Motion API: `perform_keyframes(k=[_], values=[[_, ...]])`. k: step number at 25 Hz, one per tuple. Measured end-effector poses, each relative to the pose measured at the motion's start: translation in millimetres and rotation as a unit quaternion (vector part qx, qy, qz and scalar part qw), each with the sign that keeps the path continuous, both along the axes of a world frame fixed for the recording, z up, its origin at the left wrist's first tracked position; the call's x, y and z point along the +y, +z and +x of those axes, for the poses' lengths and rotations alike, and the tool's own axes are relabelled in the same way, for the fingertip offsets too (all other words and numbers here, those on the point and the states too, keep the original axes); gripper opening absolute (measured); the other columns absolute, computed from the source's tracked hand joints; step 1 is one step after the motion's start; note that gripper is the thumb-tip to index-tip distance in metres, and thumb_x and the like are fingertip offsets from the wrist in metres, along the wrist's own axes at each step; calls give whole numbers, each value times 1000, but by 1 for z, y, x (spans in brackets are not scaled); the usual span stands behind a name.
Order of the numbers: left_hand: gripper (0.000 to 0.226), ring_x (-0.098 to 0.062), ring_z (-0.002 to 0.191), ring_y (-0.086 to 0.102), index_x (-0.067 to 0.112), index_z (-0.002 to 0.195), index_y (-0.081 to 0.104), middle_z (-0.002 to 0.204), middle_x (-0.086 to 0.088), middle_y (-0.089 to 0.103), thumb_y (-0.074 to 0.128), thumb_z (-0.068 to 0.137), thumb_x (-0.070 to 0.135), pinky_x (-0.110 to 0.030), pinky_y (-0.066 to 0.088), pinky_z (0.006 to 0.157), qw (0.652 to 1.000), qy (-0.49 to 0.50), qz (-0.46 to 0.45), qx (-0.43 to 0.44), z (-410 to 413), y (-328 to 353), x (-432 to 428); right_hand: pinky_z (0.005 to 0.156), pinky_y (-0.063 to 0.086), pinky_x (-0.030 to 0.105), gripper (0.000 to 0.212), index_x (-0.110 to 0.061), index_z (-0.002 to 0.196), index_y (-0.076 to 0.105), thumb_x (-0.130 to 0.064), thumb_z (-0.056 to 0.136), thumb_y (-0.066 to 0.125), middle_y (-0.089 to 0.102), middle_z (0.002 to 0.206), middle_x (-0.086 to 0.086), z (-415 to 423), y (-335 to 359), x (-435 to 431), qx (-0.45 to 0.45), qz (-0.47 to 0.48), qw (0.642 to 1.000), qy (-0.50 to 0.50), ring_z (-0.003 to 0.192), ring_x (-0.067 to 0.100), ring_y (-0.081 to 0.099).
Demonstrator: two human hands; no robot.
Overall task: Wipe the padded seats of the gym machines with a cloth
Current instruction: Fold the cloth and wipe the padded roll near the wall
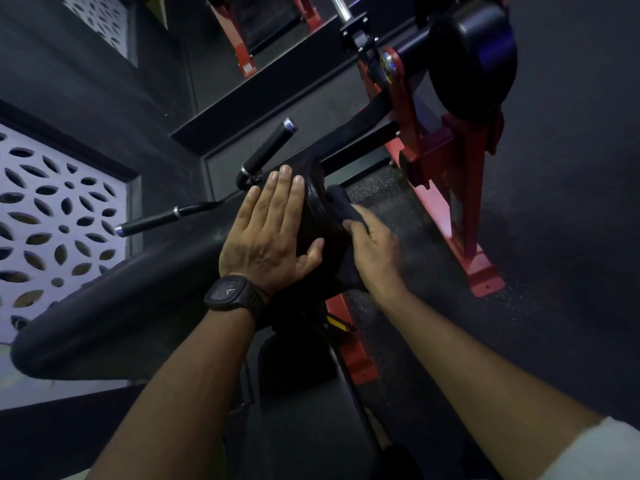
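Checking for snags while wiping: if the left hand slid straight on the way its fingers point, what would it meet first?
Probably the black foam-grip handle just beyond the left hand, which lies flat on the black round pad; depth is unclear, so it may pass beside it.

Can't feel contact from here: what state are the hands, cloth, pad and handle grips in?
left hand: flat, fingers straight, pressing on the pad
right hand: gripping the cloth
cloth: bunched, held against the pad's side
pad: under the left hand, cloth at its side
handle grips: both free, no hand on them
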State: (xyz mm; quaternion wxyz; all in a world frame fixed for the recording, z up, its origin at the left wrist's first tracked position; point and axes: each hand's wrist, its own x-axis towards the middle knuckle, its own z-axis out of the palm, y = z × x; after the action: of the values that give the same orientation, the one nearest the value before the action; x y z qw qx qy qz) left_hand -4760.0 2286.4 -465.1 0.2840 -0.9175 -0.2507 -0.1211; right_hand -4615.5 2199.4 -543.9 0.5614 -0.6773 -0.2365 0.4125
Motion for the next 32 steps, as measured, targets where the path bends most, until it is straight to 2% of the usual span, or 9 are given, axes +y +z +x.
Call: perform_keyframes(k=[7,10,12,15,17,23,25,29,32], values=[[80,-30,151,31,1,156,30,162,-20,30,41,98,54,-45,25,124,999,-2,-46,8,0,3,-1,102,49,30,42,-31,138,59,-35,97,54,62,132,-13,-3,48,6,-28,95,995,-26,119,1,57],[74,-27,152,29,3,157,29,164,-17,28,39,100,48,-47,27,123,993,-11,-119,11,1,17,-3,96,42,20,43,-27,141,56,-30,98,56,58,136,-10,-10,74,1,-71,122,989,-47,119,-1,51],[63,-25,149,33,5,153,38,161,-15,36,38,101,39,-49,31,120,974,-38,-217,-47,1,26,-4,94,37,14,45,-26,141,56,-31,96,58,57,135,-10,-16,91,-2,-109,148,981,-57,119,-2,49],[52,-20,139,49,7,141,58,149,-10,54,42,99,33,-43,38,117,855,-36,-437,-278,-11,36,-17,98,38,17,54,-28,143,54,-45,92,56,56,136,-10,-30,111,-8,-154,161,973,-53,125,4,49],[53,-19,127,59,5,137,60,136,-8,64,47,96,35,-44,45,109,779,-35,-507,-367,-21,42,-33,103,40,23,57,-28,145,51,-49,92,52,54,138,-10,-43,118,-14,-158,175,970,-57,129,5,48],[56,-17,118,65,18,133,60,125,0,70,67,83,42,-38,51,102,677,-15,-584,-448,-81,64,-51,106,28,5,51,-18,153,40,-30,103,42,42,143,-17,-117,139,-13,-94,234,968,3,128,-22,34],[52,-9,110,67,24,128,62,117,5,71,74,80,42,-29,53,94,686,13,-572,-450,-114,68,-55,114,27,14,54,-17,155,36,-32,103,40,39,145,-17,-147,141,-11,-104,231,967,35,132,-18,33],[25,5,84,65,22,111,64,96,9,70,74,89,19,-11,47,73,717,81,-512,-466,-179,73,-63,122,27,37,53,-21,156,34,-27,104,44,32,159,1,-208,146,-9,-124,200,967,96,146,11,31],[28,0,86,65,27,112,67,96,10,71,73,86,17,-13,49,76,745,119,-467,-461,-227,71,-66,118,34,46,56,-23,153,38,-24,99,54,27,159,4,-245,152,-8,-266,134,951,81,143,22,33]])
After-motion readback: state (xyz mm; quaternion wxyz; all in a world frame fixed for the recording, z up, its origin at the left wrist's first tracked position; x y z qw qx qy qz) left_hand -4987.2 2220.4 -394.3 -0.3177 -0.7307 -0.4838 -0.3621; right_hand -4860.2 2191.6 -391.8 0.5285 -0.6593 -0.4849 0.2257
